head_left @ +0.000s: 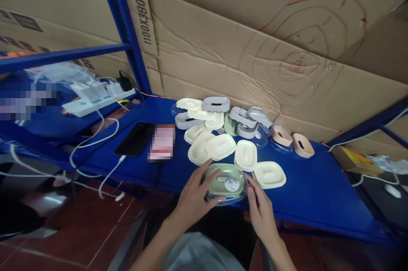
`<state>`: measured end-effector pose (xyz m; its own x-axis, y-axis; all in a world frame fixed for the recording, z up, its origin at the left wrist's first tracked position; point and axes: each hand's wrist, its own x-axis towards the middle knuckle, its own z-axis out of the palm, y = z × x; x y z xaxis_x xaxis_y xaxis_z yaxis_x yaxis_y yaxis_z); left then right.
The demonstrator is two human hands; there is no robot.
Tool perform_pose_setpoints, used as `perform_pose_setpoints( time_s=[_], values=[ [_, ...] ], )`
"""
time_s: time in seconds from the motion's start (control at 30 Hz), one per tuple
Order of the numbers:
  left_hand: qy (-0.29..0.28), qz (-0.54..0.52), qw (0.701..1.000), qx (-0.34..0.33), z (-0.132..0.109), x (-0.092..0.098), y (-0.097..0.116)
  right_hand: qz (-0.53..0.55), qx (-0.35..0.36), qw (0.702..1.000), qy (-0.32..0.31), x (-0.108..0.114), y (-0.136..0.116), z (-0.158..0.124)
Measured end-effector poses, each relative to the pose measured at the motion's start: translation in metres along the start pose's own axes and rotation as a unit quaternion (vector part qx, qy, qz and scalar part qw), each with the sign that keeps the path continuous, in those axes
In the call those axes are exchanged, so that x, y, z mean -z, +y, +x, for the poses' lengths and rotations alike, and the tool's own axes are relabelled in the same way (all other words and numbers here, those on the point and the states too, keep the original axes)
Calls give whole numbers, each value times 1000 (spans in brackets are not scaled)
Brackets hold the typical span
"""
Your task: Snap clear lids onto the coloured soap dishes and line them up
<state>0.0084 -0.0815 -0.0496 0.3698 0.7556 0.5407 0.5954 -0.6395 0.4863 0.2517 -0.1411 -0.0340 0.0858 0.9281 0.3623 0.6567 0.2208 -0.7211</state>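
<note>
- Our left hand (199, 188) is closed around the left side of a green soap box (220, 186), thumb at its near edge and fingers over its top.
- Our right hand (259, 203) touches the box's right edge with its fingertips; whether it grips or only steadies, we cannot tell.
- Between our two hands, the green box sits in a clear plastic shell (234, 199) at the table's near edge, its slot and round label (232, 184) facing up.
- Just beyond our fingers we have several cream trays (270, 174), some overlapping, one of them just past our right hand.
- Farther out, behind those trays, grey boxes (216, 104) with slots lie in a heap with more cream pieces and clear plastic.
- Beyond our right hand, near the back, are two peach boxes (304, 145).
- Out past our left hand, a black phone (135, 138) with a white cable (111, 171) lies on the blue table (306, 199).
- Farthest from both hands, cardboard (204, 58) marked with red rings (298, 65) stands behind everything.
</note>
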Motion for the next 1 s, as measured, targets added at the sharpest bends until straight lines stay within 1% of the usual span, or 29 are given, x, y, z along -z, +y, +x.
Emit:
perform_pose_setpoints(
  time_s=[0.07, 0.13, 0.2, 0.27, 0.3, 0.47, 0.63, 0.77, 0.9, 1.0],
  values=[
    [-5, -20, 1000, 3, 0, 2, -2, -72, 46, 996, 2, 0, -2, -2],
    [-20, -34, 999, 4, 2, 4, -3, -119, 93, 988, -20, 3, -4, -1],
    [-38, -45, 998, 6, 3, 7, -3, -145, 143, 976, -83, 5, -3, 4],
    [-56, -57, 997, 11, 5, 10, -3, -150, 173, 964, -136, 6, -1, 10],
    [-64, -65, 996, 15, 5, 11, -4, -148, 177, 962, -144, 6, 1, 13],
    [-81, -120, 988, 45, 5, 12, -7, -134, 153, 971, -128, 1, 6, 19],
    [-98, -150, 980, 82, 4, 11, -10, -103, 117, 974, -166, 5, 6, 17],
    [-104, -161, 977, 93, 5, 13, -9, -106, 118, 971, -177, 11, 9, 20],
    [-103, -147, 980, 84, 6, 13, -7, -130, 129, 965, -188, 19, 12, 25],
    [-100, -135, 983, 79, 6, 11, -6, -145, 144, 962, -184, 23, 14, 28]
  ],
)
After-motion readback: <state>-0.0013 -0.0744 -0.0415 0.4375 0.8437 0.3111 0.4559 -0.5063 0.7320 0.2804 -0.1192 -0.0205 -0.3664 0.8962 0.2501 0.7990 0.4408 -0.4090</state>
